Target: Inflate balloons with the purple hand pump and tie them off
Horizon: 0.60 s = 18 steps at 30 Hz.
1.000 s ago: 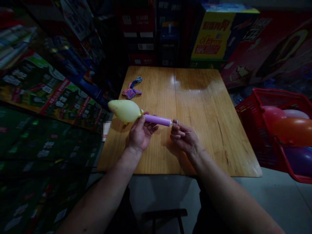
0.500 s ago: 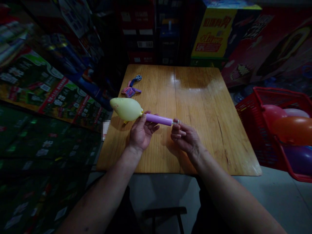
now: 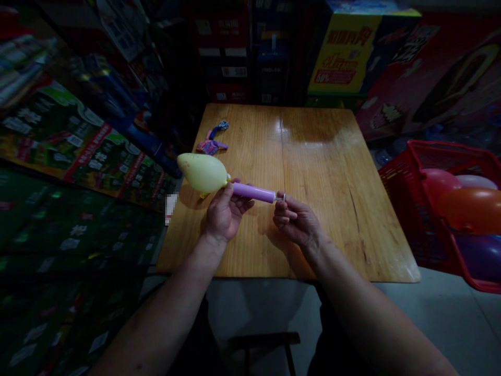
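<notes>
A purple balloon pump (image 3: 254, 192) lies level above the wooden table (image 3: 313, 172). My left hand (image 3: 226, 211) is closed round its nozzle end, thumb on top, where the neck of a partly filled yellow balloon (image 3: 203, 172) sits on the nozzle. The balloon points to the left. With bent fingers, my right hand (image 3: 295, 216) grips the white handle at the pump's other end; only a short piece of rod shows. Several limp balloons (image 3: 211, 143), pink, purple and blue, lie on the table's far left part. A small yellow thing (image 3: 203, 195) shows under the balloon.
To the right of the table stands a red basket (image 3: 426, 224) with several blown-up balloons (image 3: 473, 209). Stacked green cartons (image 3: 78, 219) line the left side. Boxes (image 3: 340, 57) stand behind the table. A dark stool (image 3: 264, 339) is below, between my legs.
The yellow balloon looks slightly fuller and has shifted a little. Both hands and the pump have moved slightly left; the handle stays close to the pump body.
</notes>
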Tool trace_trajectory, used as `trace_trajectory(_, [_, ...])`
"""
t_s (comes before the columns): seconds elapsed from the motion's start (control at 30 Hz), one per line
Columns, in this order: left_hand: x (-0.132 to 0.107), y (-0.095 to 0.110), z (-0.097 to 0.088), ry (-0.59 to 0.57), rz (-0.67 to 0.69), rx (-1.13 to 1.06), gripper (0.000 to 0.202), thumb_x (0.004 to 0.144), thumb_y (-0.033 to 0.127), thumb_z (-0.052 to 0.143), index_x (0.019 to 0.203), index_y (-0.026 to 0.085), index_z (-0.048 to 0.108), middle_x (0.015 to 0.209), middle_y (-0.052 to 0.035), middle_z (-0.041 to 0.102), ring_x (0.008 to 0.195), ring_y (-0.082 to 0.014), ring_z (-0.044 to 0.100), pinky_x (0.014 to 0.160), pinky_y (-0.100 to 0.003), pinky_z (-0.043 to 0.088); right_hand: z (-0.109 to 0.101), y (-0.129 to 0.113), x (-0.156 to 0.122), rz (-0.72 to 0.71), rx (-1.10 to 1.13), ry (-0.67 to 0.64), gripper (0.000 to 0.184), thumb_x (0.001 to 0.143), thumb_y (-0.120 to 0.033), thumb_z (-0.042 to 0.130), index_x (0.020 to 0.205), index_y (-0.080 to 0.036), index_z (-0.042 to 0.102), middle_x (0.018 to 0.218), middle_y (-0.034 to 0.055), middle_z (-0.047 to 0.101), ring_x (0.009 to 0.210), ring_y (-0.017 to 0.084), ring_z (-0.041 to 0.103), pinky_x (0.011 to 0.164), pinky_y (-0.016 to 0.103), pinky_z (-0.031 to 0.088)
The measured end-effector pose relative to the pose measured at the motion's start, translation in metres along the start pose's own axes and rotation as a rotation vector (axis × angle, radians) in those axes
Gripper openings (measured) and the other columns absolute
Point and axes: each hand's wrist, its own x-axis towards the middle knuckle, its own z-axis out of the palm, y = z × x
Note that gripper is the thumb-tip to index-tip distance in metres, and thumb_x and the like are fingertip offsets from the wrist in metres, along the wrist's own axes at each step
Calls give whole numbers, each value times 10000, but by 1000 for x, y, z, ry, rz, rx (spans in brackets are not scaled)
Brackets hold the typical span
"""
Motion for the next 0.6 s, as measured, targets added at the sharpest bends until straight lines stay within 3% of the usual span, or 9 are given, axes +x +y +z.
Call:
trace_trajectory(0.2, [7,14,-1,72,91,-50,291,899,408,673,1114,213,667,1019,-77,761,874,-181,727,757,-286,580,-3,-21,-1,-67,37,-35,111,969,-92,517,957,-144,614,653,-64,591,389,-4,359,446,109,390])
trace_trajectory(0.37, [-1,2,6,-36,2,-20,344,894,422,683,1171,224,640,1103,-100,751,923,-213,734,775,-331,593,-2,-8,2,-29,50,-10,122,978,-95,500,965,-131,615,652,-54,586,392,4,361,447,125,406])
trace_trajectory(0.47, [0,3,4,-19,7,-31,327,899,406,676,1152,201,641,1068,-111,757,892,-201,734,788,-329,593,1,-10,0,-2,14,2,127,983,-107,496,974,-129,621,671,-44,601,396,5,360,453,127,410])
trace_trajectory(0.6, [7,13,-2,31,81,-45,290,912,404,658,1125,207,654,1072,-99,757,912,-186,728,770,-284,585,0,-22,-2,-72,46,-10,121,980,-99,508,952,-146,615,645,-68,574,388,0,358,438,107,385])
